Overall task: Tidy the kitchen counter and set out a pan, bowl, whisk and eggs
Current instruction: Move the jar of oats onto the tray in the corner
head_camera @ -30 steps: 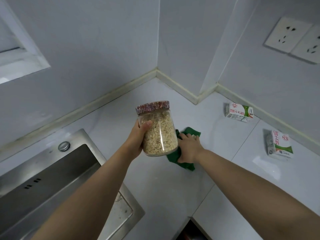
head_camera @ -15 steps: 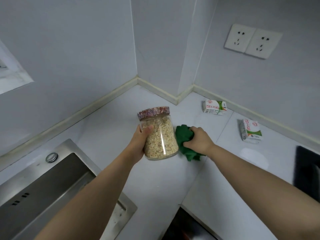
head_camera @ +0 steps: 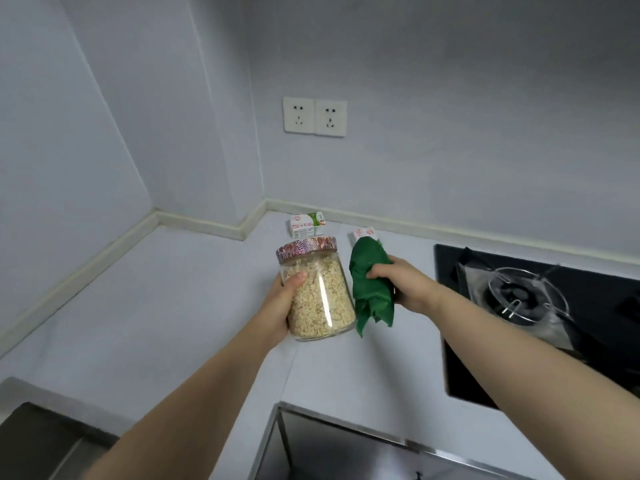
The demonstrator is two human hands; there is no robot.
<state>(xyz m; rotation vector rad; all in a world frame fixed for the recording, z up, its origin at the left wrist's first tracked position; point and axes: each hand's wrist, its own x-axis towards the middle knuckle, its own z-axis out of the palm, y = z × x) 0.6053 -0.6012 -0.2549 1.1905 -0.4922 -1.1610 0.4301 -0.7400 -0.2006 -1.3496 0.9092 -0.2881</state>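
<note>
Pale grey walls (head_camera: 450, 133) meet in a stepped corner behind a long white counter (head_camera: 166, 299) that wraps round it with a cream upstand along the back. On the right a black glass hob (head_camera: 460, 358) is let into the top, with a round metal pan support (head_camera: 519, 296) over its burner and what looks like foil beneath it. At the lower left edge a corner of a steel sink (head_camera: 41, 441) just shows. Two bare forearms reach in over the middle of the counter. The left hand (head_camera: 280, 303) is wrapped round the side of a clear glass jar (head_camera: 318, 296) of pale oat flakes, thumb across the front; the jar leans slightly and is filled nearly to the neck, and I cannot make out whether its base touches the top. A flowery patterned lid (head_camera: 306, 248) is on it. Just beside it, the right hand (head_camera: 405, 285) is clenched on a green cloth (head_camera: 370, 296), bunched in the fist with its loose end hanging down, almost brushing the jar. On the wall above, a pair of white sockets (head_camera: 314, 116) sit side by side. Behind the jar, close to the upstand, stands a small white and green carton (head_camera: 306, 225), and a second small carton (head_camera: 363, 233) peeps out from behind the top of the cloth.
</note>
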